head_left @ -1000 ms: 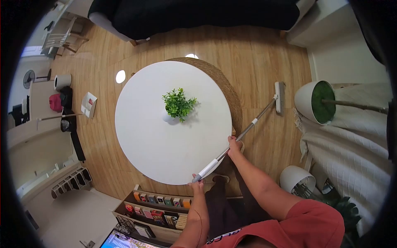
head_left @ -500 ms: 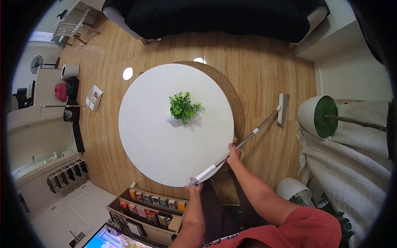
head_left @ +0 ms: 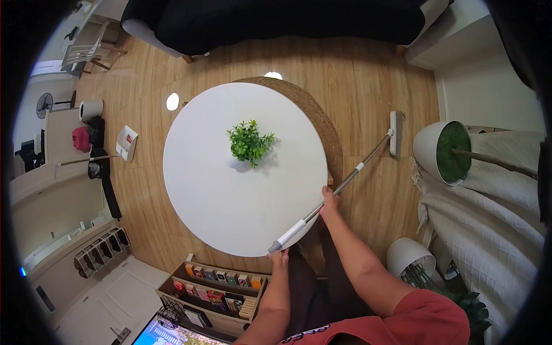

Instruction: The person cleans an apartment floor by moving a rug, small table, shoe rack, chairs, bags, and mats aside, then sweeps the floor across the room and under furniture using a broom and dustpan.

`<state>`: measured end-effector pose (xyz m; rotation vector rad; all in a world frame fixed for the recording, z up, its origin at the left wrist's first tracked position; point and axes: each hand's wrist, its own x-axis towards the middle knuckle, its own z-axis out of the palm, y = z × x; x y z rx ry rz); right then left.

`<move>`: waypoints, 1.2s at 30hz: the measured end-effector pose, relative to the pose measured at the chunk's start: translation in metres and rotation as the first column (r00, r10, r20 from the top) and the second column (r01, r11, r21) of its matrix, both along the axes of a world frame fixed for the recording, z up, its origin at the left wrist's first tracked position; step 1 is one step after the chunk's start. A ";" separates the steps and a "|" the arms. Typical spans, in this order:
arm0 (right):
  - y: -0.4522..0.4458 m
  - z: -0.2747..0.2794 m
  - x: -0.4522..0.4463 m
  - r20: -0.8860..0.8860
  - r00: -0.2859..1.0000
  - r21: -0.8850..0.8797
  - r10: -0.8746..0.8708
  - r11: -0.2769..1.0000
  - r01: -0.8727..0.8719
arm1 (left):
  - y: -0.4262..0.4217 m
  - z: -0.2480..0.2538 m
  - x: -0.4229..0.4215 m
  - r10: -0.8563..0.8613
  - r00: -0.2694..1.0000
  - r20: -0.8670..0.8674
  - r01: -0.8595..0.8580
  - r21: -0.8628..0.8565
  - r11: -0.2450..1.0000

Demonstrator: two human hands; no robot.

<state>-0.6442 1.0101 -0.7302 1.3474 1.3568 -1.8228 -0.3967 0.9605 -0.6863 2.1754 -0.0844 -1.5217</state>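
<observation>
A long-handled floor broom [head_left: 376,150] slants across the right side of the view, its white head with grey bristles [head_left: 395,135] down on the wood floor. My left hand [head_left: 279,256] is closed at the grey end of the handle, by the near rim of the round white table [head_left: 201,201]. Farther along the shaft, my right hand [head_left: 329,201] wraps round the metal tube beside the table's right edge. Part of the handle passes over the tabletop's rim. The fingers of my left hand are partly hidden.
A potted green plant [head_left: 250,144] stands on the table. Below it lies a woven rug [head_left: 310,103]. A long-handled dustpan [head_left: 126,142] rests at left. A black-covered sofa [head_left: 270,23] is ahead, a white planter [head_left: 428,152] at right, a game shelf [head_left: 207,310] near me.
The broom head has slid a little forward, away from me, and both hands have shifted slightly right and forward with the handle. My view has also moved a little.
</observation>
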 end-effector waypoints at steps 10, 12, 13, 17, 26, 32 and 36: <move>0.033 0.032 -0.084 -0.081 0.996 -0.165 -0.044 0.986 0.030 | 0.044 0.050 -0.111 -0.078 0.988 0.133 0.078 0.005 0.997; 0.043 0.013 -0.097 -0.084 0.995 -0.107 0.051 0.992 -0.060 | 0.022 0.056 -0.102 -0.444 0.873 -0.199 0.485 0.274 0.830; 0.048 0.001 -0.105 -0.093 0.985 -0.049 0.144 0.988 -0.149 | 0.008 0.058 -0.101 -0.593 0.553 -0.585 0.830 0.324 0.454; 0.063 0.018 -0.110 -0.063 0.980 -0.239 0.191 0.950 -0.201 | -0.097 0.116 -0.191 -0.828 0.154 0.539 0.977 -0.207 0.047; 0.154 0.128 -0.059 0.144 0.913 -0.080 0.381 0.924 -0.373 | -0.216 0.061 -0.289 -0.500 0.064 0.864 0.850 -0.309 -0.426; 0.220 0.183 -0.011 0.234 0.878 -0.064 0.417 0.908 -0.414 | -0.199 0.018 -0.223 -0.575 0.539 0.616 0.655 -0.735 -0.174; 0.229 0.203 0.000 0.291 0.854 0.023 0.431 0.889 -0.457 | -0.194 0.003 -0.190 -0.570 0.533 0.625 0.718 -0.691 -0.086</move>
